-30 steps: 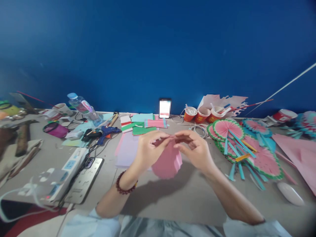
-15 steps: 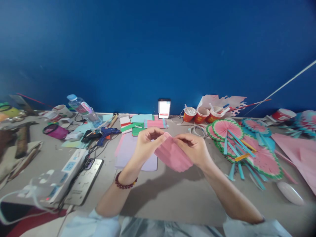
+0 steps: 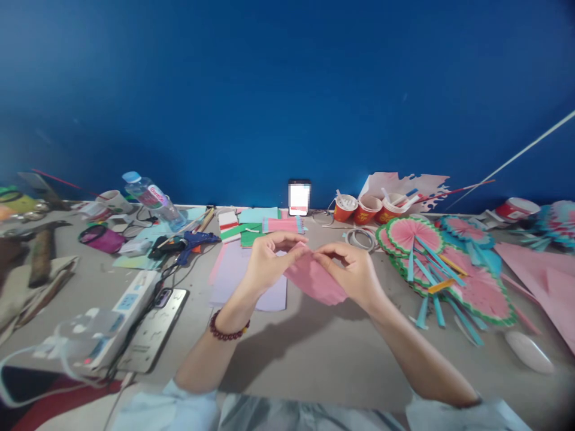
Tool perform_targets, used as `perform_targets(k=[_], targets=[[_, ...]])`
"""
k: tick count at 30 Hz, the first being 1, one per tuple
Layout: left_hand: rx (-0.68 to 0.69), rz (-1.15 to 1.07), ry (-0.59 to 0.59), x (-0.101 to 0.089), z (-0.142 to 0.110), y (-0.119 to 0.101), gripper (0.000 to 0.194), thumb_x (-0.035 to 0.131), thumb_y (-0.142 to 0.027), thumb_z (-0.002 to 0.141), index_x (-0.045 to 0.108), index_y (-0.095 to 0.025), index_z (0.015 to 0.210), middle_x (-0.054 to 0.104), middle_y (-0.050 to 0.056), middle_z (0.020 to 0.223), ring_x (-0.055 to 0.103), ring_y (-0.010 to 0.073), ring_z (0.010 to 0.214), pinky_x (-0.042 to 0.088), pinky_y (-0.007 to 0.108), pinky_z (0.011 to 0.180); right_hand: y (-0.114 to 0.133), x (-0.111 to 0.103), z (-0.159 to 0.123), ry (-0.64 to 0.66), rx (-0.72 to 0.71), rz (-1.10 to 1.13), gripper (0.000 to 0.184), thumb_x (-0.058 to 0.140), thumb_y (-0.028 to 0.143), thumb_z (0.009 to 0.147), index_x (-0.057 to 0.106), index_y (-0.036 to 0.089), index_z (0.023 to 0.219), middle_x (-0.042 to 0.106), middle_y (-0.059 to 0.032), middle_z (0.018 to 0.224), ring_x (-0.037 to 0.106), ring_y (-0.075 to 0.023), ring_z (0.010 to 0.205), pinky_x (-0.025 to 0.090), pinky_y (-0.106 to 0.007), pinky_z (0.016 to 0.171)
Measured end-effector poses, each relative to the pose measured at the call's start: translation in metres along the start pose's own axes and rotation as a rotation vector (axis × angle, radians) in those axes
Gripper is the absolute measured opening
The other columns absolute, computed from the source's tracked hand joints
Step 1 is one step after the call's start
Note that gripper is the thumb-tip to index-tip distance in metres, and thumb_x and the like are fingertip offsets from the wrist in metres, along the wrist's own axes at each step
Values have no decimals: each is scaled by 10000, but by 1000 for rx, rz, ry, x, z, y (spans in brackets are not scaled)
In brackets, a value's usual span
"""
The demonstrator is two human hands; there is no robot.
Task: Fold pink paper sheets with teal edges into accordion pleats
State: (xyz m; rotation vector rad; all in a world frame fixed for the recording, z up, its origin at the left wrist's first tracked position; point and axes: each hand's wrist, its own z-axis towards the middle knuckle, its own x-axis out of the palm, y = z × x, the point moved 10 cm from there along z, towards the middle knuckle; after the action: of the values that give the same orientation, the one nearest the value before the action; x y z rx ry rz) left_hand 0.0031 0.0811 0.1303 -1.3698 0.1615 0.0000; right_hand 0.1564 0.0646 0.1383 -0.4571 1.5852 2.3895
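Observation:
A sheet of pink paper (image 3: 317,278) hangs between my two hands above the grey table, its lower edge curved. My left hand (image 3: 272,260) pinches its top edge between thumb and fingers. On the other side, my right hand (image 3: 350,269) grips the same edge, fingertips close to those of the left. Behind and below my left hand lie lilac paper sheets (image 3: 233,278). Just beyond the hands are green paper pieces (image 3: 250,238) and a pink pleated strip with blue edges (image 3: 283,224).
Finished watermelon paper fans (image 3: 483,293) and a white mouse (image 3: 529,353) lie to the right. Red paper cups (image 3: 345,208) stand along the blue wall beside a lit phone (image 3: 299,199). Leftward are a blue glue gun (image 3: 195,240), a bottle (image 3: 155,200), a power strip (image 3: 128,314) and another phone (image 3: 155,332).
The fingertips of my hands have shifted slightly along the paper's top edge. The pink paper's lower edge is a little higher and more gathered. Nothing else has visibly moved.

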Motion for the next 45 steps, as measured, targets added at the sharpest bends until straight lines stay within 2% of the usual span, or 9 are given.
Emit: perform_targets(k=[6,12,16,21,25,28,32,38,45], targets=[[123,17,-26,-1,-4,-13,199,683,-237,736,715,-177,923,679,34,757,613,126,695,495,207,611,-4,4,0,35,30,53,151,623,307,788,713,187,773,727,-49,775,659,-178,701,529,-286,659],[54,-98,22,5,-2,-7,189,689,-254,731,725,-194,906,600,-4,652,545,95,595,439,194,539,-2,8,-1,69,24,62,131,601,251,785,695,181,727,714,-28,717,649,-164,674,513,-261,638],[16,-100,-8,2,0,-3,150,694,-288,732,735,-202,849,650,16,691,559,112,603,432,207,521,-2,6,-1,77,49,88,113,607,241,778,685,176,729,709,-23,712,644,-157,666,509,-255,639],[77,-14,-45,-4,1,-5,204,653,-351,785,726,-195,894,673,30,691,540,111,550,421,215,480,-8,3,0,74,91,86,126,623,280,780,700,180,774,723,-35,773,654,-163,697,524,-273,659],[122,34,-57,-7,-1,-11,218,640,-350,805,708,-203,950,663,24,678,575,118,580,455,211,494,-4,2,-1,61,61,92,138,634,304,778,708,189,796,726,-42,788,662,-172,709,532,-282,669],[140,1,26,-1,-1,-15,239,649,-346,801,690,-206,990,675,31,741,615,123,654,494,214,565,3,-3,-2,28,15,32,100,630,256,777,709,194,784,721,-37,775,653,-166,703,519,-272,659],[137,-14,198,14,1,-16,401,754,-326,699,663,-183,1062,702,58,821,651,163,778,521,250,671,16,-6,-4,26,-31,-31,102,604,195,785,706,200,782,709,-28,756,639,-158,695,499,-253,624],[108,68,177,12,3,-16,144,728,-314,728,723,-171,746,728,62,773,660,171,734,517,259,665,26,-7,-6,15,-103,-74,119,585,150,788,691,203,778,711,-28,784,644,-157,715,503,-250,640],[127,29,133,6,3,-19,151,739,-315,712,719,-166,701,732,61,744,669,175,718,530,266,672,29,-12,-8,-36,-174,-155,88,618,153,788,680,211,812,712,-24,812,645,-158,727,498,-262,687]])
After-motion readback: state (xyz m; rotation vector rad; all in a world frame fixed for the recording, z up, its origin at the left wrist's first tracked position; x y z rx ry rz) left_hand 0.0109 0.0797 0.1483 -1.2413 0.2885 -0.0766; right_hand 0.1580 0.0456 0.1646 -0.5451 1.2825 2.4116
